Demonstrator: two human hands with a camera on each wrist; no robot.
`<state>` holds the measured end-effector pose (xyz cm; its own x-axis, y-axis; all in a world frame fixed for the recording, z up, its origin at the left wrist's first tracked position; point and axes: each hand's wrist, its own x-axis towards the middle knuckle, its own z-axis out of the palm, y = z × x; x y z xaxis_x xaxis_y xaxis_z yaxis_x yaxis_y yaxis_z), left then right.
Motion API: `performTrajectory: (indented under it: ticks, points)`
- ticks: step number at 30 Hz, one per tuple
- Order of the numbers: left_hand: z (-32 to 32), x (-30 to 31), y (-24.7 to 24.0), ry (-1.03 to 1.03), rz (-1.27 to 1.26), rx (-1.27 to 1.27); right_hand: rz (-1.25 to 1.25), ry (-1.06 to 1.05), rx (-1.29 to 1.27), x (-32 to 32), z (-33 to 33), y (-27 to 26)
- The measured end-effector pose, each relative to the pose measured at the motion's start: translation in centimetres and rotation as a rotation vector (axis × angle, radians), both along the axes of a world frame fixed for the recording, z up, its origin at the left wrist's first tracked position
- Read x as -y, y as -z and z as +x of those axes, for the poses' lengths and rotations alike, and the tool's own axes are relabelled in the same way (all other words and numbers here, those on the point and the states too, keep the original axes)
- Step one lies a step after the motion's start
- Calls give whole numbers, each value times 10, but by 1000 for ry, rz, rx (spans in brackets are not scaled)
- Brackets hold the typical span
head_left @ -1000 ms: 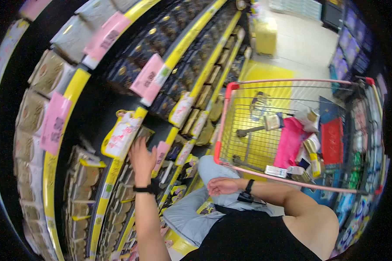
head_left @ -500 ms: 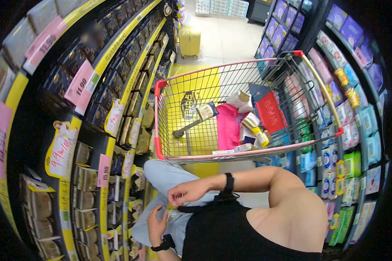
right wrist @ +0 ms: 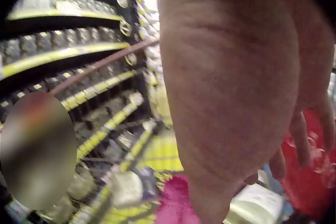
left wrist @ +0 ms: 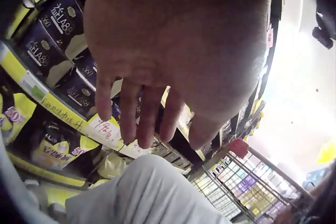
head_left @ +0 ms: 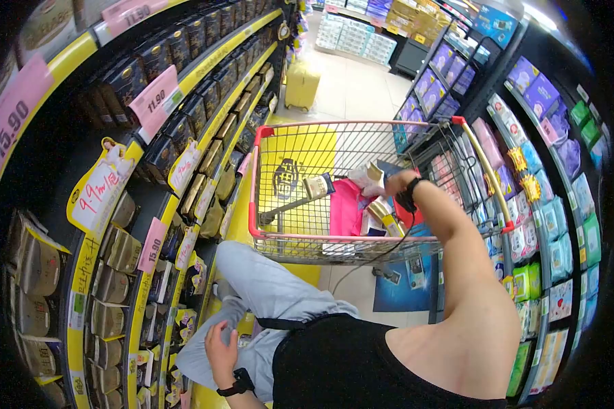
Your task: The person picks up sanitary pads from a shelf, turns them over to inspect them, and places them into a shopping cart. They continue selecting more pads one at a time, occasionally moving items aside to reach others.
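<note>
My right hand reaches over the shopping cart, above the goods in it. In the right wrist view its fingers hang fairly straight, close over a red item and a pale pack. A bright pink item, a white pack and a small beige-and-dark pack lie in the cart. Down beside my bent knee is my left hand. The left wrist view shows its palm with the fingers extended, and nothing is in it.
Shelves of dark packs and brown packs with pink price tags line the left side. More packaged goods fill the right shelves. A yellow suitcase-like box stands beyond the cart. A blue panel lies under the cart.
My left hand has come away from the shelf and down beside my knee. My right hand has moved from my lap forward and right, over the cart. The view has swung rightward.
</note>
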<state>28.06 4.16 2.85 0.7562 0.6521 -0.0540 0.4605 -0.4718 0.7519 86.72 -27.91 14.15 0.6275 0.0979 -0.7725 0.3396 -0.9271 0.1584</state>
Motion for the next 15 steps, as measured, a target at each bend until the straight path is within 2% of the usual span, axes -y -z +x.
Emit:
performTrajectory:
  ticks: [1,2,6,7,10,12,13,15]
  points:
    - [1,0,1,-10,-20,16,-249,-53,-16,22,-1,12]
    - [0,2,1,-17,-42,26,-166,-31,-104,56,21,55]
    - [-3,6,11,13,-146,42,-58,2,-368,96,10,114]
    - [-3,7,11,30,-160,38,-100,-6,-343,75,-23,84]
    - [-3,10,10,73,-157,15,-188,-101,-217,51,-56,70]
    - [-7,6,15,83,-90,-16,-234,-225,-123,37,-57,63]
    - [-9,4,16,61,-73,-16,-123,-324,-80,44,-49,74]
    - [-12,-1,15,16,-32,-23,-151,-336,46,53,-47,63]
